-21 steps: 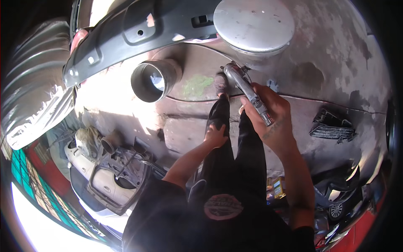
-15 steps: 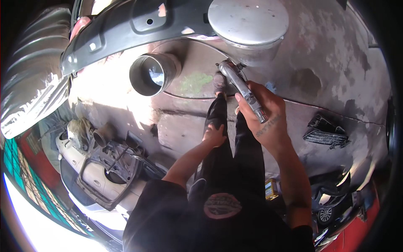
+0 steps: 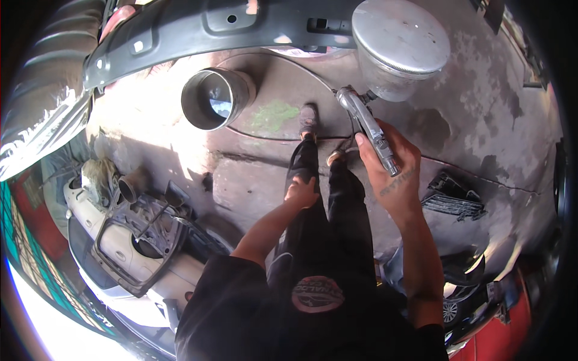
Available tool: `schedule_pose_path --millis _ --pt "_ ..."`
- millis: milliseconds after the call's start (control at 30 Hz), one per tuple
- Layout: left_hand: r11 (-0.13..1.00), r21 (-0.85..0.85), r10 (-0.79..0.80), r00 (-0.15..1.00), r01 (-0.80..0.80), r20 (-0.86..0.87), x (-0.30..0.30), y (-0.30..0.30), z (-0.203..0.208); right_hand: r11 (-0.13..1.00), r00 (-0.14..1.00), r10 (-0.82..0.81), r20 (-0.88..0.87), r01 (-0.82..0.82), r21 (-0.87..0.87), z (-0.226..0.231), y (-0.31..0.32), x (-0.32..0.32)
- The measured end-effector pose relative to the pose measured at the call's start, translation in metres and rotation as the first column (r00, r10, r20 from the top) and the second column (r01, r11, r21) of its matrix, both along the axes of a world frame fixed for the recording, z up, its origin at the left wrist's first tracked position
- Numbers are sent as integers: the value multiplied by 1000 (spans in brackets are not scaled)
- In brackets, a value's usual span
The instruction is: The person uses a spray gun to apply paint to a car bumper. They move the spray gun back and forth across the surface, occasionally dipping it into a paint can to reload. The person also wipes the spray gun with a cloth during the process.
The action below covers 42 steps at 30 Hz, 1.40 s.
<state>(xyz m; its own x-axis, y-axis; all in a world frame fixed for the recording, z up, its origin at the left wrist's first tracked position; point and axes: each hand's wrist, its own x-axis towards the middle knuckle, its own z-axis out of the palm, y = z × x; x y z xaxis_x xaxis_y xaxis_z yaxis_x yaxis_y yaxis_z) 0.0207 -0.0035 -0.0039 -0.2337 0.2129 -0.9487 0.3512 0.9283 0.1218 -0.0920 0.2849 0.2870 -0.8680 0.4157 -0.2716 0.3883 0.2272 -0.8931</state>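
Broadly, a mottled grey floor (image 3: 494, 138) is spreading out below and around the grip of the right hand (image 3: 397, 171). Ahead of the grip and to its left, a long dark bumper-like panel (image 3: 198, 33) is stretching across the top of the view. Well behind the grip and far to its left, pale car body parts (image 3: 171, 271) are lying heaped beside one another. The person's dark trousers (image 3: 346, 204) are showing just left of the gripping arm. Left of the grip and slightly ahead, a round metal can (image 3: 245, 90) is sitting with its mouth facing the camera. To the right of the grip and a little behind it, a black slatted grille piece (image 3: 454, 203) is lying on the floor. A thin hose (image 3: 280, 138) is running along the floor on both sides of the grip.

The silver spray gun (image 3: 373, 132) is resting within the grip itself, slanting forward and left, its lidded cup (image 3: 400, 45) rising just ahead. The right fingers are curling firmly about its handle; trigger pressure cannot be told. Left of that grip, the left hand (image 3: 301, 192) is lying on the thigh, fingers bent; whether it is pinching cloth cannot be told.
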Motion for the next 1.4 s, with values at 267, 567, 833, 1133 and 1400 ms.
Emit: schedule_pose_path --millis 267,567,833,1133,1400 --pt "999 35 -12 1000 13 -28 -2 -2 0 992 993 87 -85 -94 -79 -3 -6 0" --pt "1000 12 9 1000 -9 15 -18 5 10 991 999 28 -30 -32 -132 38 13 -40" --pt "998 56 38 999 -38 7 -22 -5 6 911 940 288 -182 -210 356 68 34 -123" --pt "996 35 77 997 -77 7 -30 0 9 802 910 405 85 -399 446 86 34 -136" --pt "993 49 110 994 -111 9 -35 -2 7 863 939 334 81 -340 374 95 38 -149"
